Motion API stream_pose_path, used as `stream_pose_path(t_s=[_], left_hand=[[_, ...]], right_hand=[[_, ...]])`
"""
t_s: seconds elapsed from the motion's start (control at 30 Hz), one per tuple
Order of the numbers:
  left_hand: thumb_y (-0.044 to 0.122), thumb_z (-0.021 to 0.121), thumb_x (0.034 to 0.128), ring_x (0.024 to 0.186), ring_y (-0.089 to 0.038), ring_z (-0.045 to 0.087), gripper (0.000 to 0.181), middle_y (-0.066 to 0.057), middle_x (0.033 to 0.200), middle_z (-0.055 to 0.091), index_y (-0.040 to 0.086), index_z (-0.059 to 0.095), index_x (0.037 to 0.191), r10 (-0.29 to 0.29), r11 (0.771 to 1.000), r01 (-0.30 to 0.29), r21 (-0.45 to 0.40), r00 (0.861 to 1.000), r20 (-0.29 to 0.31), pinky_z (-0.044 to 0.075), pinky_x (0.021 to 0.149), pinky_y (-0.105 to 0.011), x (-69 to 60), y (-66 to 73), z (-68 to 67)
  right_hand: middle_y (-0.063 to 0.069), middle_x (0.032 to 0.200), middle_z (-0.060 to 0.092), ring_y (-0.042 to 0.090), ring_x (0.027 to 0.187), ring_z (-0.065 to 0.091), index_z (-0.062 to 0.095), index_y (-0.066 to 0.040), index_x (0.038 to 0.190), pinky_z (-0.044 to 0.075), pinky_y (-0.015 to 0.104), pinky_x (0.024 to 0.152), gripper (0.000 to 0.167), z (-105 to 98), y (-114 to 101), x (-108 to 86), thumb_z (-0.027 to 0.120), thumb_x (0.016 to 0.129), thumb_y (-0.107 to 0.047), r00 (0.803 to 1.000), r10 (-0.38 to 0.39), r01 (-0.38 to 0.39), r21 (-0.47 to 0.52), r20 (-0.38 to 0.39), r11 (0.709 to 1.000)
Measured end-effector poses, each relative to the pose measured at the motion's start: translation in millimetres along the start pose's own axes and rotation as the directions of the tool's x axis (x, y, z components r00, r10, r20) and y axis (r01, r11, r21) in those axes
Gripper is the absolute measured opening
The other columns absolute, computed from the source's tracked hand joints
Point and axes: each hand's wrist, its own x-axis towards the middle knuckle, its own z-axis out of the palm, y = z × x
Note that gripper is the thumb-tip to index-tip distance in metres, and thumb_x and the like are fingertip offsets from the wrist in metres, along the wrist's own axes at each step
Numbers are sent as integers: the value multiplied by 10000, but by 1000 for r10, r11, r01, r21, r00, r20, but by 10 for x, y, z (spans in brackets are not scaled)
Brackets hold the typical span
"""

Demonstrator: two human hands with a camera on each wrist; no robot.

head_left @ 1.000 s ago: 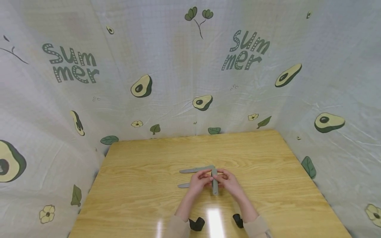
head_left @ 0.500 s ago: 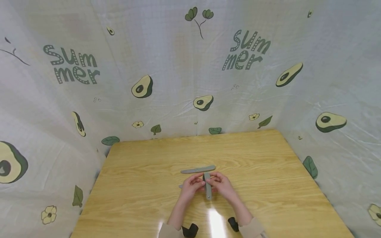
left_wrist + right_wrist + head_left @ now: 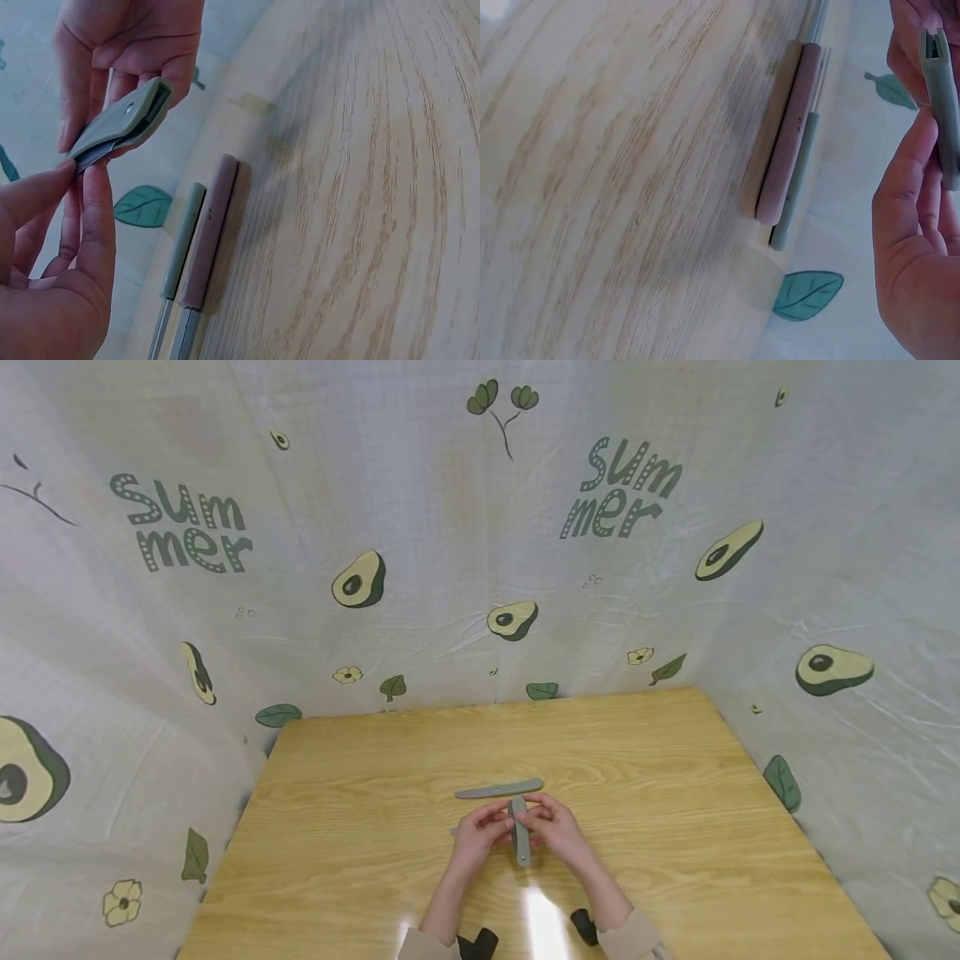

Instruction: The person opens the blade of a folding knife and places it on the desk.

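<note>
A folding knife [image 3: 522,843] with a green handle is held up between both hands over the table. My right hand [image 3: 557,828] grips its handle from the right side. In the left wrist view, the thumb and fingers of my left hand [image 3: 64,292] pinch the blade edge, which shows as a thin strip of metal along the handle's slot. Two more knives lie on the table with blades out to the left: a green-handled knife [image 3: 501,789] farther off, and a pink-handled knife [image 3: 210,232] nearer, mostly hidden by my left hand in the head view.
The wood-grain table [image 3: 345,827] is walled on its back and sides by a white curtain [image 3: 435,527] printed with avocados and leaves. Black straps or mounts [image 3: 480,943] sit at both wrists. A bright light reflection lies on the tabletop near the front.
Both hands have moved a little left and toward the body with the folding knife. The far knife's handle end is now uncovered, while the nearer knife is more covered by the left hand.
</note>
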Motion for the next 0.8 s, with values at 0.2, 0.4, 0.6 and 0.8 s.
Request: stream_pose_path(t_s=[0.2, 0.4, 0.6, 0.8], left_hand=[[-13, 659, 896, 777, -112, 613, 371, -94, 936, 638, -73, 604, 1258, 13, 1000, -13, 9, 1000, -4, 605, 747, -298, -22, 37, 15], [-40, 643, 889, 756, -115, 612, 375, -30, 879, 627, -87, 590, 1257, 14, 1000, -14, 0, 1000, -17, 610, 769, -353, -21, 53, 26], [-26, 650, 893, 761, -115, 609, 393, -12, 865, 606, -97, 569, 1270, 21, 1000, -21, -6, 999, -24, 612, 776, -399, -16, 54, 33], [-32, 642, 899, 763, -133, 610, 384, -21, 869, 596, -95, 567, 1271, 13, 1000, -14, -7, 1000, -28, 597, 814, -468, -29, 87, 47]], right_hand=[[105, 961, 686, 168, 761, 649, 499, 54, 1333, 580, 424, 673, 455, 17, -17, -12, 645, 949, -143, 1000, 0, 1, 14, -22, 1000], [88, 929, 676, 181, 777, 656, 506, 75, 1311, 590, 480, 694, 438, 14, -21, 1, 649, 939, -106, 999, 0, 1, 38, -45, 999], [80, 913, 671, 181, 813, 659, 495, 93, 1311, 591, 493, 710, 450, -11, -14, 22, 652, 931, -90, 999, -3, 5, 47, -44, 999], [129, 943, 681, 182, 812, 665, 496, 77, 1323, 594, 472, 701, 451, -24, -11, 30, 649, 931, -85, 999, -14, 16, 46, -41, 999]])
